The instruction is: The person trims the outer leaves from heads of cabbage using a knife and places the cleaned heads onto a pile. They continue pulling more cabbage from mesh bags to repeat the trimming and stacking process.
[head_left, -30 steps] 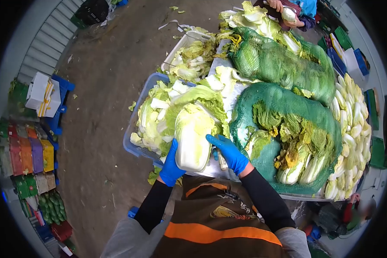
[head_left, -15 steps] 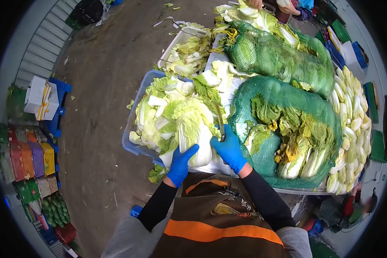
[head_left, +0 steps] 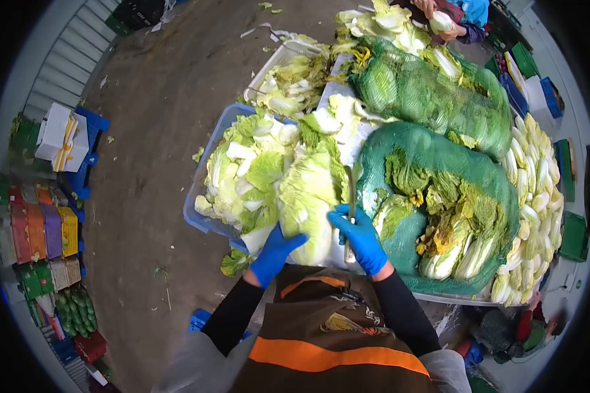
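Note:
A pale green cabbage (head_left: 309,200) stands between my hands at the table's near edge. My left hand (head_left: 274,254), in a blue glove, rests against its lower left side with the fingers apart. Wrapped round a knife (head_left: 351,226) is my gloved right hand (head_left: 362,239), to the right of the cabbage, the blade pointing away from me. Loose leaves (head_left: 259,171) fill the blue crate (head_left: 195,196) on the left. On the right, a green net bag (head_left: 400,141) lies open, showing cabbages (head_left: 449,252) with yellowed outer leaves.
Behind stands a white basket (head_left: 259,75) of leaves. Another full net bag (head_left: 432,98) lies farther back, with a pile of pale cabbages (head_left: 534,190) at the right. Across the table, another person's hands (head_left: 439,19) hold a cabbage. Stacked crates (head_left: 42,229) are at the far left.
The cabbage between my hands has turned, now showing a broad leafy side. My left hand has opened a little and shifted right. The knife has swung more upright, and my right hand has moved right.

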Available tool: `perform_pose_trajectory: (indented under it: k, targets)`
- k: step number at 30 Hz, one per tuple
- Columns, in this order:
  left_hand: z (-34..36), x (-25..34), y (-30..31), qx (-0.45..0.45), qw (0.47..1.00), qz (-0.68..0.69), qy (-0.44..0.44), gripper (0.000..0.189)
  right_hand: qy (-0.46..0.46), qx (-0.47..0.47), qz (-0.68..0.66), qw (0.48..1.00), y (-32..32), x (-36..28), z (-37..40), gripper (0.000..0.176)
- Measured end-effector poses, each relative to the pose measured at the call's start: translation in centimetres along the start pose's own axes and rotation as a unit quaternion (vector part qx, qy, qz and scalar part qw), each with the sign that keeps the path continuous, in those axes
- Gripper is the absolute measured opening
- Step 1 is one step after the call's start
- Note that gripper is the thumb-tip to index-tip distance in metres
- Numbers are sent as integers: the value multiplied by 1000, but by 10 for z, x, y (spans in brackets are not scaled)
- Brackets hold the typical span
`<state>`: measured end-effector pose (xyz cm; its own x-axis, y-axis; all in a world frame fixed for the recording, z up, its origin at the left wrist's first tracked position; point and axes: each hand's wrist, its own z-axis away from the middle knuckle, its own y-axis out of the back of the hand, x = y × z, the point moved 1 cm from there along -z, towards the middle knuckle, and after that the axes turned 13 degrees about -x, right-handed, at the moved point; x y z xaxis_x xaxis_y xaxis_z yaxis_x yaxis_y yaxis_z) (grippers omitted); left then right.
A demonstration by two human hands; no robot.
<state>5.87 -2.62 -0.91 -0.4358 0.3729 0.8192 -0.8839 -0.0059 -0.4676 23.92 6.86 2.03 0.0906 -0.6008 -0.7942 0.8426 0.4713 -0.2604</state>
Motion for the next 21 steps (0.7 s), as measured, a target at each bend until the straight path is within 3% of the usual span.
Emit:
perform_pose_trajectory:
  k: [2, 4, 6, 7, 8, 13, 16, 18, 19, 21]
  targets:
    - [1, -5, -4, 43, 997, 30, 56, 56, 5, -29, 30, 999, -7, -7, 5, 49]
    - [-5, -3, 3, 93, 990, 108, 13, 58, -23, -31, 61, 997, -10, -7, 6, 52]
    - [-9, -11, 12, 80, 990, 116, 13, 58, -36, -21, 63, 997, -10, 5, -1, 56]
    - [-11, -12, 14, 44, 975, 216, 12, 59, -46, -35, -41, 997, -13, 9, -8, 53]
    - [-11, -13, 17, 10, 949, 314, 12, 60, -45, -34, -42, 998, -11, 11, -10, 53]
    - [-4, -24, 33, -13, 942, 335, 26, 62, -27, -70, -48, 996, -13, 12, -15, 39]
    - [-7, -23, 23, -19, 921, 390, 6, 62, -37, -73, -61, 995, -20, 5, -17, 37]
    - [-10, -19, 10, -1, 881, 471, -51, 60, -7, -27, -60, 998, -32, 5, -19, 35]
    - [-11, -21, 7, 2, 881, 470, -51, 60, 55, 9, -48, 997, -42, -3, -19, 24]
    - [-12, -23, 10, 102, 935, 330, -77, 58, 94, 4, -40, 995, -38, -4, -22, 18]
